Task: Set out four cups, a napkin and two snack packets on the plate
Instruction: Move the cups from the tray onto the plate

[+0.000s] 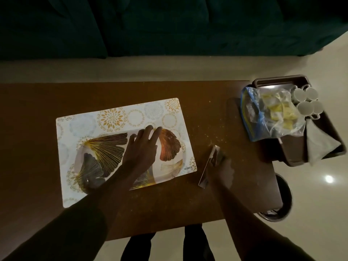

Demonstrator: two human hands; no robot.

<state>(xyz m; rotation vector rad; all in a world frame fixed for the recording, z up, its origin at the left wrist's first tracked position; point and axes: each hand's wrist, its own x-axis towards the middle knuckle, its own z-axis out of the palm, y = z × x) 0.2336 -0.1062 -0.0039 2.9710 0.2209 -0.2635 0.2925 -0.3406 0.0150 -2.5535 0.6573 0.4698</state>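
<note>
A plate [169,146] with a gold and dark leaf pattern lies on a patterned placemat [113,117] on the brown table. My left hand [143,146] rests flat on the plate, fingers spread, holding nothing. To the plate's right, my right hand [220,170] grips a thin silvery snack packet [212,157] just above the table. Several white cups [306,99] stand upside down in a brown tray [282,80] at the far right. Next to the cups lie a folded grey napkin [318,140] and a clear zip bag [269,112] of yellow snack packets.
The tray overhangs the table's right end. Crumbs [212,132] are scattered on the table between the placemat and the tray. A round metal bin [282,200] stands on the floor under the table's right corner. A dark sofa [169,25] runs along the far side.
</note>
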